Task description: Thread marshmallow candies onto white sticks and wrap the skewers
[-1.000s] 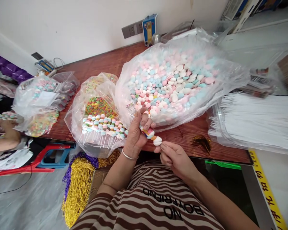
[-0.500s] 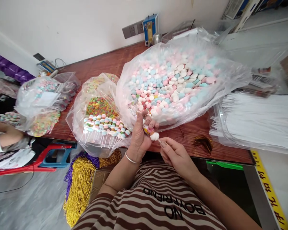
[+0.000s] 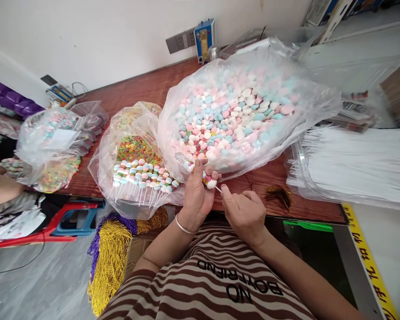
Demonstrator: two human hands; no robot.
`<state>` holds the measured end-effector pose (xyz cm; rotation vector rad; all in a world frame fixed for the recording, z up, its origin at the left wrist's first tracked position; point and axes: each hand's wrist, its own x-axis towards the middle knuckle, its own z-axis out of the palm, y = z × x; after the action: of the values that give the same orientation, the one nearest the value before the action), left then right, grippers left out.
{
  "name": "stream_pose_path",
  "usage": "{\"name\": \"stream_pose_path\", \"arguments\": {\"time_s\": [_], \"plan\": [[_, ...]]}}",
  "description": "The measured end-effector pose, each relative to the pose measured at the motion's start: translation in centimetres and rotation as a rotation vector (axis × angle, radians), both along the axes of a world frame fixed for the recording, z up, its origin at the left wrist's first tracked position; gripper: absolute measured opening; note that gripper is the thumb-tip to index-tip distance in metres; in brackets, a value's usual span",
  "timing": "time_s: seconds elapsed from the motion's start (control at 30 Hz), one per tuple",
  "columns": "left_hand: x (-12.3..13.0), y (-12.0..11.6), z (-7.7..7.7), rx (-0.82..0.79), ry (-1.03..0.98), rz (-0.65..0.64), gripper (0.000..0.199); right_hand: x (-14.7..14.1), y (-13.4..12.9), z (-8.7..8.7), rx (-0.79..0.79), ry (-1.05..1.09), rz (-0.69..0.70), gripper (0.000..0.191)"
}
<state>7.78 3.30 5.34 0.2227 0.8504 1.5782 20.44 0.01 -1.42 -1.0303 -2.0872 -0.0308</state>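
Over the table's front edge, my left hand (image 3: 197,195) is closed around a short stack of candies (image 3: 210,182), white at the end nearest me. Out of that stack comes a thin white stick (image 3: 218,190), its outer end pinched between the thumb and curled fingers of my right hand (image 3: 245,214). My left fingers hide part of the candies. Just beyond them lies a large clear bag (image 3: 276,149) of pink, white and blue candies. To the left, several candy skewers (image 3: 143,175) rest on a bag of small coloured ring candies (image 3: 136,149).
A clear tray (image 3: 302,178) holds many white sticks (image 3: 360,155) at right. Gold twist ties (image 3: 278,196) lie on the wooden table (image 3: 143,82). Bead strands (image 3: 110,262) hang below left. Another person's hand (image 3: 3,191) is at far left, near more candy bags (image 3: 56,171).
My right hand has turned, knuckles up, and more of the white stick shows between my hands. The candies in my left hand have shifted slightly up and left. The view has moved a little.
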Motion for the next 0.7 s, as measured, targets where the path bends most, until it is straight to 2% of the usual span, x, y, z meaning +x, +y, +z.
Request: {"name": "stream_pose_path", "arguments": {"time_s": [0.07, 0.23, 0.27, 0.33, 0.43, 0.5, 0.6, 0.63, 0.7], "plan": [[-0.2, 0.0, 0.1, -0.018, -0.011, -0.009, 0.024, -0.1, 0.1, 0.1, -0.048, 0.088, 0.017, 0.029], [-0.7, -0.1, 0.3, 0.031, -0.003, -0.071, 0.026, 0.0, -0.1, 0.9, -0.330, 0.358, 0.053, 0.021], [-0.6, -0.2, 0.4, 0.049, -0.004, -0.080, 0.027, 0.1, -0.2, 1.1, -0.440, 0.427, 0.079, 0.021], [-0.5, -0.4, 0.4, 0.082, -0.009, -0.099, 0.030, 0.2, -0.5, 1.7, -0.796, 0.646, 0.189, 0.025], [-0.4, -0.7, 0.4, 0.144, -0.030, -0.142, 0.034, 0.0, -0.7, 2.5, -1.365, 1.085, 0.474, 0.030], [-0.5, -0.7, 0.3, 0.183, -0.039, -0.175, 0.037, -0.2, -0.8, 2.7, -1.570, 1.319, 0.657, 0.029], [-0.8, -0.8, 0.3, 0.194, -0.023, -0.207, 0.043, -0.5, -0.8, 2.7, -1.676, 1.452, 0.810, 0.026], [-0.8, -0.8, 0.3, 0.192, -0.019, -0.215, 0.044, -0.6, -0.8, 2.6, -1.679, 1.447, 0.816, 0.026], [-0.9, -0.8, 0.4, 0.183, -0.020, -0.217, 0.043, -0.6, -0.9, 2.5, -1.610, 1.355, 0.731, 0.030]]}}
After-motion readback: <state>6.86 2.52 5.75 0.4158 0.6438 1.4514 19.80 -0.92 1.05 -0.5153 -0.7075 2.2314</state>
